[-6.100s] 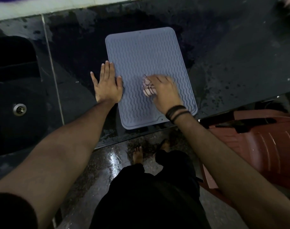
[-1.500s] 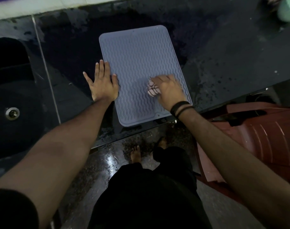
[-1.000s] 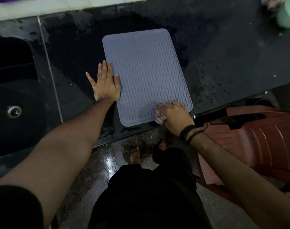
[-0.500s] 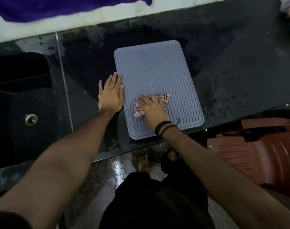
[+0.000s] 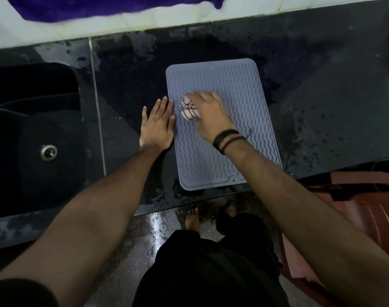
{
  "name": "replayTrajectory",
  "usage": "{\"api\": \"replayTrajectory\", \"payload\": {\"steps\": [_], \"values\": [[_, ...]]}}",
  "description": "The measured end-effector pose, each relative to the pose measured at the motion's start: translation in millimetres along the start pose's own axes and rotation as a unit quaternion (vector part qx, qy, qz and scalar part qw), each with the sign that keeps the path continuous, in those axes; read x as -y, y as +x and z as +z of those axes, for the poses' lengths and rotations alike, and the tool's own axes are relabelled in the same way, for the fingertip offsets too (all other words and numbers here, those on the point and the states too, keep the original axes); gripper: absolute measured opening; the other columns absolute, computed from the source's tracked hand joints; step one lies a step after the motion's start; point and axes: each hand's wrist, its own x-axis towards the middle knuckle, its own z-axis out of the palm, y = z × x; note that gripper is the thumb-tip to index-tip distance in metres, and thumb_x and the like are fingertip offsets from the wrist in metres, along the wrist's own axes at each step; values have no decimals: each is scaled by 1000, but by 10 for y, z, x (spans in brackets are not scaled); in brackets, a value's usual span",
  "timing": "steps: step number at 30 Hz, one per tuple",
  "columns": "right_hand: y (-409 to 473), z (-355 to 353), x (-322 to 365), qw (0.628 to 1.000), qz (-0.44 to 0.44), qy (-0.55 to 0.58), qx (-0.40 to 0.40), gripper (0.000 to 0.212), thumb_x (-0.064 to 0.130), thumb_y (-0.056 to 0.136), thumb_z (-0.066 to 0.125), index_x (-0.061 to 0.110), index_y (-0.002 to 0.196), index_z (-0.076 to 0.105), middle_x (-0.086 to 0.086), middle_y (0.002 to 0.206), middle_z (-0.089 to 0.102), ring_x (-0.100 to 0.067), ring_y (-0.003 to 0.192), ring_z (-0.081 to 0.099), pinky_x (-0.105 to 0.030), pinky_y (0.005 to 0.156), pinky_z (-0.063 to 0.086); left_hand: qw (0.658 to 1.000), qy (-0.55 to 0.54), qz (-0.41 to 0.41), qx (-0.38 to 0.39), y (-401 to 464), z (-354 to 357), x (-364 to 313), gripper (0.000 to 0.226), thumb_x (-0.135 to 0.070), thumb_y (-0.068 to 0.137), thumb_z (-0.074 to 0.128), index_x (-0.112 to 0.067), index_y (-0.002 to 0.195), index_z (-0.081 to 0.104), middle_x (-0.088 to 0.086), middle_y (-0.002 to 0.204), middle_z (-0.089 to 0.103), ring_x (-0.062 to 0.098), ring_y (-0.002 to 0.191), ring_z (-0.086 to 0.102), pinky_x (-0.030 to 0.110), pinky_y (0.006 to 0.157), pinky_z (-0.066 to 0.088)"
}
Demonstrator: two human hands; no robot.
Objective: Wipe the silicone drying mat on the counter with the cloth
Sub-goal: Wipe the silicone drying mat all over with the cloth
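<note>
A grey-blue silicone drying mat with wavy ridges lies flat on the dark counter. My right hand presses a bunched pink checked cloth onto the mat's left-middle part. The cloth sticks out at my fingertips, and the rest is hidden under my palm. My left hand lies flat with fingers together on the counter, its fingertips and thumb side touching the mat's left edge.
A dark sink with a metal drain sits to the left. Water spots cover the counter right of the mat. A red plastic chair stands at the lower right. A white wall ledge with purple fabric runs along the back.
My right hand has pushed the cloth up and slightly left on the mat, and the cloth is more bunched. The left hand stays at the mat's left edge.
</note>
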Motion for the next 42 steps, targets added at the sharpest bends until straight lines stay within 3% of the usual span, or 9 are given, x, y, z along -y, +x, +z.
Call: {"api": "replayTrajectory", "payload": {"steps": [3,10,16,20,23,27,33,39,42], "values": [[12,321,119,996,-7,-13,86,60,7,82,61,14,140,45,-7,139,50,-29,126,43,-42,108,37,1000,0,0,-3,-8,-5,15,52,-32,109,23,-19,160,21,0,168,16,15,155,7,49,125,0],[-742,441,8,989,-77,-80,94,67,1,77,60,19,140,47,-1,141,49,-31,127,42,-46,103,34,1000,15,-11,2,13,52,5,54,-35,109,16,-20,160,19,0,168,16,16,155,7,51,125,1],[-1238,207,-60,980,-82,-58,171,69,0,75,58,24,139,47,3,141,48,-27,125,41,-44,102,36,1000,10,-6,-2,1,48,-1,53,-33,109,19,-18,160,22,1,168,17,17,155,9,52,125,2],[-862,41,-72,996,-13,26,82,59,-4,71,60,16,127,58,-7,127,59,-31,118,49,-43,99,43,1000,7,-1,-7,-5,61,7,54,-33,108,21,-18,160,23,2,167,19,18,155,10,52,125,3],[-480,79,64,999,12,36,14,59,0,74,60,15,130,55,-6,129,58,-30,118,48,-45,99,43,1000,11,7,-7,0,58,21,55,-34,108,20,-18,160,23,3,167,19,19,155,10,53,124,4],[-553,372,252,993,-15,-22,119,62,9,79,64,18,138,47,-3,140,49,-30,125,42,-44,103,37,1000,21,-4,-7,22,68,26,54,-34,108,20,-17,159,24,3,167,20,19,155,12,53,124,5],[-1244,463,223,992,-63,-58,95,57,5,77,50,21,132,53,2,138,50,-29,120,44,-43,95,38,1000,17,-10,-5,35,87,31,56,-37,107,16,-19,159,25,2,167,21,18,155,12,52,124,4],[-1444,184,104,974,-96,-5,206,66,-3,68,53,22,129,57,3,133,55,-25,120,45,-40,98,40,1000,20,-8,-12,30,79,13,56,-35,107,17,-18,160,23,2,167,20,18,155,11,53,125,5],[-1043,-28,-6,984,-46,68,155,50,-2,75,57,17,120,63,-4,119,64,-25,111,55,-38,98,42,1000,14,-12,-12,35,68,6,56,-34,107,17,-17,160,20,1,167,19,16,155,11,52,125,4]]}}
